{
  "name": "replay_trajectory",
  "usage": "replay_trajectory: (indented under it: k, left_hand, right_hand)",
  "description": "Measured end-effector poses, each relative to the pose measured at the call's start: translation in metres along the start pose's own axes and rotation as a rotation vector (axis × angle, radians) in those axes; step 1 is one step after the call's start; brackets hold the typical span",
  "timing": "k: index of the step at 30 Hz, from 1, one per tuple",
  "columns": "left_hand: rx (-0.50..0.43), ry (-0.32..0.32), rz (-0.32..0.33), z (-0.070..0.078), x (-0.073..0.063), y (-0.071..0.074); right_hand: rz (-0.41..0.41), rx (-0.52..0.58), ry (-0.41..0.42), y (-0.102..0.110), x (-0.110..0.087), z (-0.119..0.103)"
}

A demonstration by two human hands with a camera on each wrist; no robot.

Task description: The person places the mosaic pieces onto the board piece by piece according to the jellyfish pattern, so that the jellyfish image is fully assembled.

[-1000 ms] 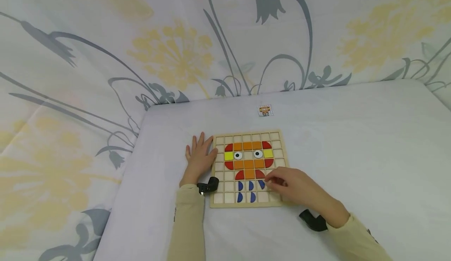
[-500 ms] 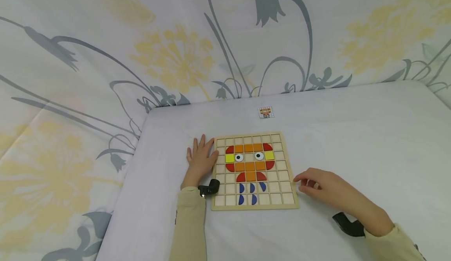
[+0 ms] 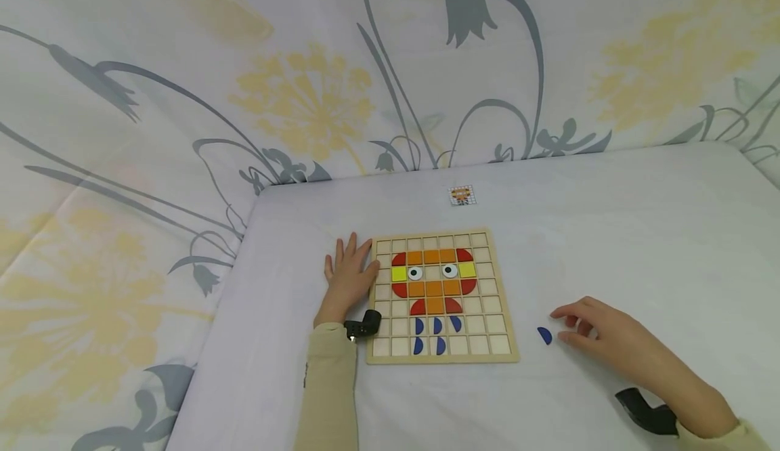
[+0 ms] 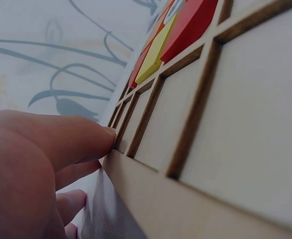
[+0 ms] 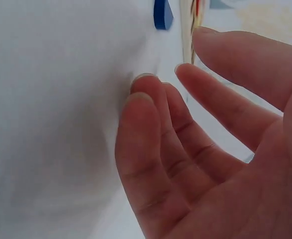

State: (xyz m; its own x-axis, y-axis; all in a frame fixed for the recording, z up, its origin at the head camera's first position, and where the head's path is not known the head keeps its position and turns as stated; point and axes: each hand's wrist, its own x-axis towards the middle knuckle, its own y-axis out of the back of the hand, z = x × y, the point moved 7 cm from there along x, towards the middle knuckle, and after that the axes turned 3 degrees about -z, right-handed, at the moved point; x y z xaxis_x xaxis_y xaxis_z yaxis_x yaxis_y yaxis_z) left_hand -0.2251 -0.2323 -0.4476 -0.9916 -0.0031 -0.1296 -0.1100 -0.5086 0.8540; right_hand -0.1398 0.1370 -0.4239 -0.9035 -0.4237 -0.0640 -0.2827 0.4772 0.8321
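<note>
A square wooden grid board [image 3: 441, 359] lies on the white-covered surface. Orange, red and yellow pieces form a face on it, with a left eye disc [image 3: 414, 273] and a right one. Several blue half-circles [image 3: 419, 346] sit in the lower cells. My left hand [image 3: 347, 278] rests along the board's left edge, fingers spread, with the thumb [image 4: 98, 139] touching the frame. To the right of the board, a loose blue half-circle [image 3: 544, 335] lies on the cloth. My right hand [image 3: 609, 336] hovers beside it, thumb and fingertips apart with nothing between them.
A small printed card [image 3: 462, 195] with a gridded face picture lies behind the board. Flower-patterned fabric [image 3: 317, 99] rises at the back and left of the white surface. Black wrist cameras, such as the right one [image 3: 646, 412], stick out beside both wrists.
My right hand has moved from the board's lower cells out to the right, beside the loose blue half-circle, which now shows. The left hand stays at the board's edge.
</note>
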Motion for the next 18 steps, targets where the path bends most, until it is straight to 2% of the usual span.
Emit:
replay_trajectory:
  k: [7, 18]
  left_hand:
    - [-0.003, -0.003, -0.002, -0.001, -0.001, 0.0]
    - [0.0, -0.001, -0.004, -0.001, -0.001, 0.0]
  right_hand:
    - [-0.031, -0.038, -0.023, -0.017, 0.005, -0.01]
    - [-0.043, -0.094, 0.014, -0.025, 0.012, -0.023]
